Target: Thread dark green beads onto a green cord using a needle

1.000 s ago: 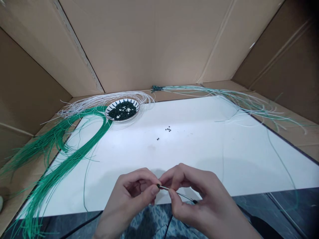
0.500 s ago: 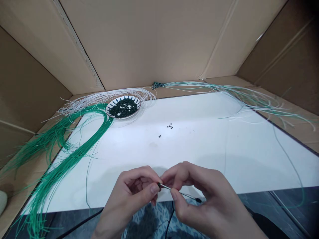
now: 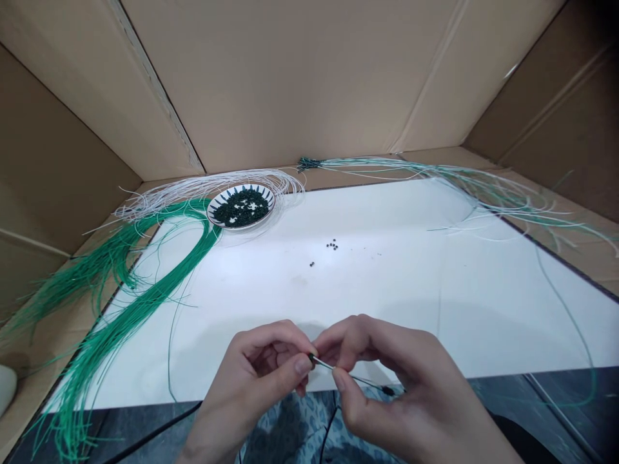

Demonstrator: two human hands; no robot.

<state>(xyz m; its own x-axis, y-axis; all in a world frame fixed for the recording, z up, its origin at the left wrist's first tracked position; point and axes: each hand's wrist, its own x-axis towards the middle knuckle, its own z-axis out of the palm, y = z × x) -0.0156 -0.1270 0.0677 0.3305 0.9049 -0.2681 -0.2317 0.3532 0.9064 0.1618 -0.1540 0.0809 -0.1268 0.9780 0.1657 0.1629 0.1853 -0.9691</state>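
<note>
Low over the white board's front edge, my left hand (image 3: pixel 271 364) pinches a small dark piece (image 3: pixel 311 356) between thumb and forefinger. It looks like a tiny connector housing, mostly covered by the fingertips. A thin pale and green wire (image 3: pixel 323 363) runs from that piece to my right hand (image 3: pixel 382 374), whose thumb and fingers are closed on it. Past the right thumb the wire carries on to a dark end (image 3: pixel 387 390) beside the palm. Whether the wire sits inside the dark piece, I cannot tell.
A patterned dish (image 3: pixel 213 216) holds many tiny black pieces; several more (image 3: pixel 333 245) lie on the white board (image 3: pixel 387 277). Green wires (image 3: pixel 159 296) and white wires (image 3: pixel 184 187) are bundled at left. A green-and-white bundle (image 3: pixel 367 164) lies along the back. Cardboard walls (image 3: pixel 300 84) enclose the board.
The view has shifted very slightly. Both hands keep the same pinch on the dark piece and the wire, with no clear movement between them.
</note>
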